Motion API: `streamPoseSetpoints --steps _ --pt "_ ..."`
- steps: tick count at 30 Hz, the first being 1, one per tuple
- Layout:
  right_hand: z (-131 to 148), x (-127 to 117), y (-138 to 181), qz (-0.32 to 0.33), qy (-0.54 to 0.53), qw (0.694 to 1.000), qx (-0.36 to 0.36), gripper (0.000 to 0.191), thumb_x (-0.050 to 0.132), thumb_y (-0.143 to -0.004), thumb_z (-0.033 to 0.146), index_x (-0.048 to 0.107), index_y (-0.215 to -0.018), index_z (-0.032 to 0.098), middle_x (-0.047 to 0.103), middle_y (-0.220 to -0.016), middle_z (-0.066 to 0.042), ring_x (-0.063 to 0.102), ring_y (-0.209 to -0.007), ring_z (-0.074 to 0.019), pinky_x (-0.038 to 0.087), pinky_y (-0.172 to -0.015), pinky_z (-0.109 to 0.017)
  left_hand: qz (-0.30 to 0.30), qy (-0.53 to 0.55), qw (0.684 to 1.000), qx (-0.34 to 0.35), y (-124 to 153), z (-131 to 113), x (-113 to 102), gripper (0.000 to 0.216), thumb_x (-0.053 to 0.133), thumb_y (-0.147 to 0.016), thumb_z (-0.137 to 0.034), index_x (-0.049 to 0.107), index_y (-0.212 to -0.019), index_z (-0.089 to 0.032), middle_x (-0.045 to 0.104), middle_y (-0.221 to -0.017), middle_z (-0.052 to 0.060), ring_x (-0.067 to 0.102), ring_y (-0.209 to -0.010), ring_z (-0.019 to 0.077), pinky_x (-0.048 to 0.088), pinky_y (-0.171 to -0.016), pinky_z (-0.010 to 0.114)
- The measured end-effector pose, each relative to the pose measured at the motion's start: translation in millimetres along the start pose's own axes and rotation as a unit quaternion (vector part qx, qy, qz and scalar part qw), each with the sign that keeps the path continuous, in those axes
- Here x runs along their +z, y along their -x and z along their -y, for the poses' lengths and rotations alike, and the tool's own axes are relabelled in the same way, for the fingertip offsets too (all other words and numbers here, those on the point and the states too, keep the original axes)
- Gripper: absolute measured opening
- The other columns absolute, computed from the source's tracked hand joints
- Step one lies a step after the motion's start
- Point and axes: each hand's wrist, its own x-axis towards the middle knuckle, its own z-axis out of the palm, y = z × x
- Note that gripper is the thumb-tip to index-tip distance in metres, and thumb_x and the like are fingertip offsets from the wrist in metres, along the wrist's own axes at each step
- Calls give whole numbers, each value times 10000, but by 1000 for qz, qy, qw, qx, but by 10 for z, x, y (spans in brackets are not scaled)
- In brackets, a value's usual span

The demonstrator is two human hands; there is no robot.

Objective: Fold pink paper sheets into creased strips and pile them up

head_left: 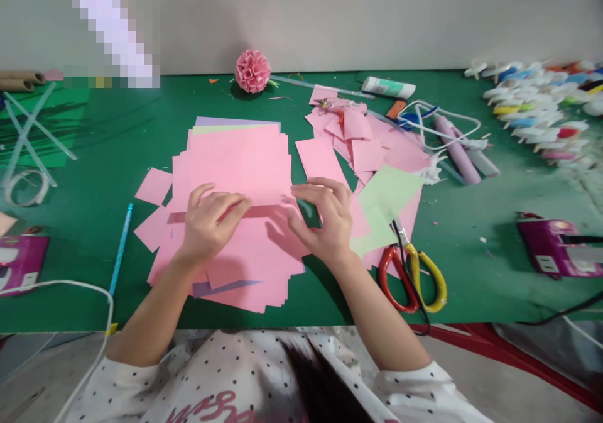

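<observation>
My left hand (210,223) is closed at the near edge of the top pink paper sheet (230,165), thumb and fingers pressed together there. That edge stands a little above the paper below and casts a shadow. At the sheet's right corner, my right hand (325,219) has its thumb and fingers apart, with nothing between them. Under both hands lies an uneven stack of pink paper (254,247), with purple and light green sheets showing at its edges. Small pink squares (154,186) stick out at its left side.
Red-and-yellow-handled scissors (414,272) lie by a light green sheet (389,200) and pink scraps (367,153). A folded paper ball (253,71), a glue stick (389,88) and a glue gun (456,149) are behind. A blue pencil (121,247) lies left.
</observation>
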Motion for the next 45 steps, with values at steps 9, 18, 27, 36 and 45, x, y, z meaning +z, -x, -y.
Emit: streamPoseSetpoints --steps 9,18,27,36,45 --pt "135 94 52 28 -3 997 -73 172 741 -858 167 666 -973 271 792 -1008 10 676 -1086 -244 426 -987 -458 33 -5 996 85 -61 -172 21 198 673 -912 -88 659 -1091 -173 787 -967 44 739 -852 167 518 -1006 425" --pt "71 56 17 8 42 997 -61 148 710 -859 160 613 -870 272 782 -883 50 708 -993 -217 426 -982 -437 22 -6 998 57 -50 -119 -23 183 688 -900 -104 684 -1055 -201 794 -952 32 740 -833 164 524 -995 426" --pt "-36 -39 41 12 21 1000 -20 123 711 -883 284 661 -996 285 776 -944 -15 678 -1069 -265 477 -938 -450 26 -3 999 22 -32 -78 -22 205 653 -910 -102 697 -1048 -246 796 -988 14 738 -825 161 503 -1015 453" --pt "59 27 67 57 10 996 -62 212 656 -940 125 699 -942 333 794 -914 81 679 -1111 -195 371 -1074 -443 3 -37 997 64 -92 -141 -21 117 669 -861 -135 671 -866 -253 776 -864 -23 723 -764 168 498 -987 468" --pt "-225 -166 -1 -23 61 998 3 204 601 -967 186 685 -835 318 790 -842 52 691 -1062 -252 432 -986 -486 -28 -44 999 3 -33 81 -15 178 654 -772 -75 652 -806 -249 744 -837 -27 676 -704 159 474 -989 490"
